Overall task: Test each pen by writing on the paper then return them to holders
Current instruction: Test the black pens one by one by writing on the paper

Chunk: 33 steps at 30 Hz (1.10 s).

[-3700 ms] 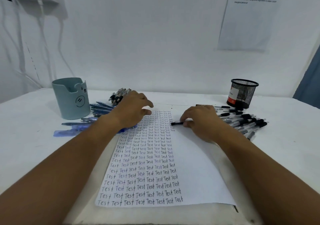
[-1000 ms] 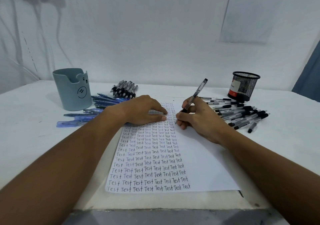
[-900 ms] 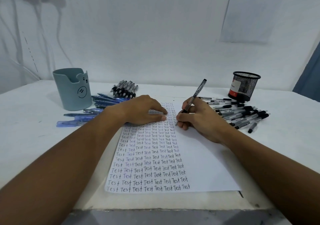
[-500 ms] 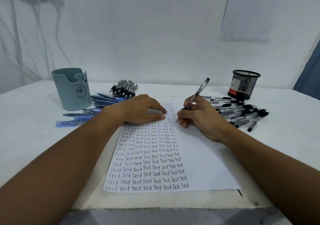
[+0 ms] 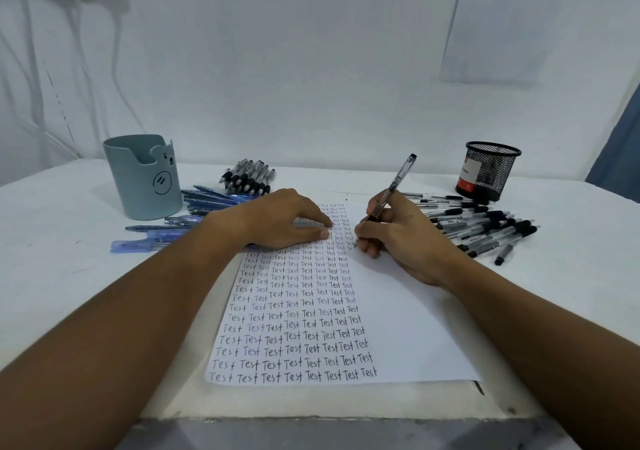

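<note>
A person sits at a white table point(image 5: 52, 276), testing pens. The right hand point(image 5: 398, 238) pinches a clear pen point(image 5: 393, 186) in a writing grip, tip down on the paper point(image 5: 398, 328) at the right end of a row of "Test" words, cap end tilted up and away. The left hand point(image 5: 277, 223) lies flat, fingers straight, pressing the sheet's upper part.

To do this step well, it seems best to keep the left hand pinning the sheet, write with light even pressure, and start the word in the blank margin so it does not overlap.

The pen has a see-through barrel and a dark grip. Black pens point(image 5: 485, 228) lie heaped near a mesh holder point(image 5: 488, 169) at right. Blue pens point(image 5: 180, 224) lie beside a teal holder point(image 5: 142, 176) at left.
</note>
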Available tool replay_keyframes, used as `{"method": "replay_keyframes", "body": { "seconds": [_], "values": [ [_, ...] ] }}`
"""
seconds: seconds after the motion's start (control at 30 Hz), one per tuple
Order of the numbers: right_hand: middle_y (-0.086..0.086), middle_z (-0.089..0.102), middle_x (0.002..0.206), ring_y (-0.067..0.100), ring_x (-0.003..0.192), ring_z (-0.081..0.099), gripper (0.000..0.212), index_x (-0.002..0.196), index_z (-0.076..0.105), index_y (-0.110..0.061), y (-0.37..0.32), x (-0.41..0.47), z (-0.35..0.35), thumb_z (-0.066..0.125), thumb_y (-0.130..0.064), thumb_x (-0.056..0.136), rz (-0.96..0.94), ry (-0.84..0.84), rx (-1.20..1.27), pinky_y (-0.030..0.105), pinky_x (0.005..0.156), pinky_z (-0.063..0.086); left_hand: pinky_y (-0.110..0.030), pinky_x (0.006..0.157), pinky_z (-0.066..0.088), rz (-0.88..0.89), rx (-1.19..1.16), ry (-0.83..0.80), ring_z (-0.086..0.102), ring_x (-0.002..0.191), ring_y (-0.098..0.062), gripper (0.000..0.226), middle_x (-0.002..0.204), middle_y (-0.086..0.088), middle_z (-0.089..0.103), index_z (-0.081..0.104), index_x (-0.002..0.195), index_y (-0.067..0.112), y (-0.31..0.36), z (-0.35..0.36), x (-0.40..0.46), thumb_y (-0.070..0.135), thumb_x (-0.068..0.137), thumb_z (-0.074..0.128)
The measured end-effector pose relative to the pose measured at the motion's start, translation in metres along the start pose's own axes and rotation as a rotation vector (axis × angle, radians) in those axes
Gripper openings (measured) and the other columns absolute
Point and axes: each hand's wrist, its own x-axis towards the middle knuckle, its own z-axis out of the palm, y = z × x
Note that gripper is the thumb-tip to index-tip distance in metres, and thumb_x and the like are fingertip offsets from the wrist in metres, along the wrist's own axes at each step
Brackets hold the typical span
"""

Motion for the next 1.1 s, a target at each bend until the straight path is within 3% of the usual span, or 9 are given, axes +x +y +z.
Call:
{"method": "replay_keyframes", "body": {
  "seconds": [0.2,0.33,0.43,0.7,0.87,1.1],
  "values": [
    [0.018,0.057,0.071,0.031,0.066,0.054,0.028,0.093,0.044,-0.009,-0.0015,0.0005,-0.0001,0.059,0.012,0.085,0.014,-0.032,-0.008,0.035,0.053,0.043,-0.026,0.105,0.033,-0.007,0.002,0.000,0.046,0.116,0.002,0.038,0.131,0.014,0.059,0.063,0.124,0.036,-0.0008,0.0004,0.0001,0.053,0.092,0.052],
    [0.016,0.058,0.065,0.032,0.065,0.052,0.029,0.093,0.043,-0.009,-0.0015,0.0005,-0.0013,0.059,0.013,0.084,0.023,-0.016,0.042,0.035,0.051,0.042,-0.035,0.109,0.037,-0.002,0.001,0.001,0.049,0.121,-0.002,0.041,0.130,0.016,0.060,0.063,0.123,0.038,-0.0028,0.0008,0.0007,0.059,0.091,0.050],
    [0.015,0.057,0.062,0.032,0.065,0.051,0.029,0.091,0.043,-0.009,-0.0001,0.0013,-0.0029,0.059,0.014,0.084,0.024,0.011,0.075,0.035,0.049,0.041,-0.033,0.109,0.035,-0.015,0.007,-0.001,0.047,0.122,-0.003,0.040,0.131,0.015,0.059,0.062,0.124,0.037,-0.0003,-0.0001,0.0006,0.056,0.091,0.051],
    [0.008,0.061,0.062,0.033,0.065,0.056,0.024,0.093,0.044,-0.010,0.0030,0.0018,0.0000,0.060,0.006,0.086,-0.008,0.033,-0.058,0.040,0.062,0.047,-0.034,0.109,0.035,-0.011,0.009,0.004,0.048,0.122,-0.005,0.038,0.131,0.014,0.060,0.063,0.124,0.036,0.0006,-0.0002,-0.0007,0.054,0.092,0.052],
    [0.016,0.058,0.066,0.032,0.066,0.052,0.027,0.093,0.043,-0.009,-0.0008,-0.0008,-0.0007,0.059,0.011,0.084,0.021,0.008,-0.006,0.037,0.054,0.042,-0.032,0.108,0.034,-0.017,0.013,-0.004,0.047,0.123,-0.005,0.038,0.132,0.014,0.058,0.062,0.125,0.037,0.0004,0.0004,-0.0009,0.054,0.092,0.051],
    [0.013,0.057,0.068,0.028,0.061,0.055,0.025,0.093,0.043,-0.010,-0.0011,-0.0015,0.0012,0.058,0.008,0.086,0.015,0.028,-0.044,0.036,0.054,0.043,-0.034,0.110,0.035,-0.018,0.001,0.003,0.048,0.121,-0.001,0.038,0.130,0.017,0.059,0.063,0.123,0.039,-0.0024,0.0015,-0.0001,0.056,0.091,0.051]
  ]
}}
